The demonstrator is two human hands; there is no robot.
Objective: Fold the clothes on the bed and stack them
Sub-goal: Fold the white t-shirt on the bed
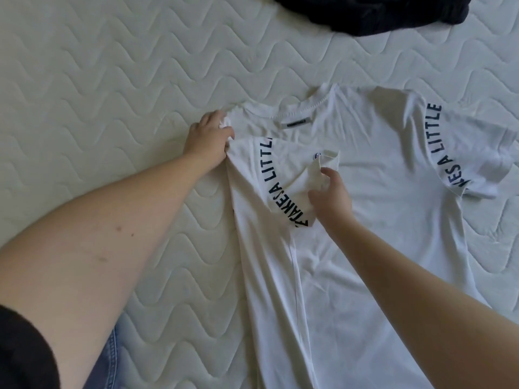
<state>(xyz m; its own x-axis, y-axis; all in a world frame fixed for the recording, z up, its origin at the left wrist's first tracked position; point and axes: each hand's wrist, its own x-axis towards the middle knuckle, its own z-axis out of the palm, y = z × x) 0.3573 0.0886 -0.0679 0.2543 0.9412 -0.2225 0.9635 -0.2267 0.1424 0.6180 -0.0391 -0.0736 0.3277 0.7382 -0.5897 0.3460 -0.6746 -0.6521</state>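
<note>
A white T-shirt (379, 220) is spread on the bed (98, 94), with one sleeve folded inward.

The shirt's shoulder edge is gripped by the left hand (209, 138), its fingers curled into the cloth. The folded sleeve (283, 169), printed with dark lettering, is pinched at its hem by the right hand (331, 195) and laid over the shirt's chest. The other sleeve (460, 153) is spread flat toward the right. A dark garment (365, 12) is seen crumpled at the top edge, well apart from the shirt.
</note>
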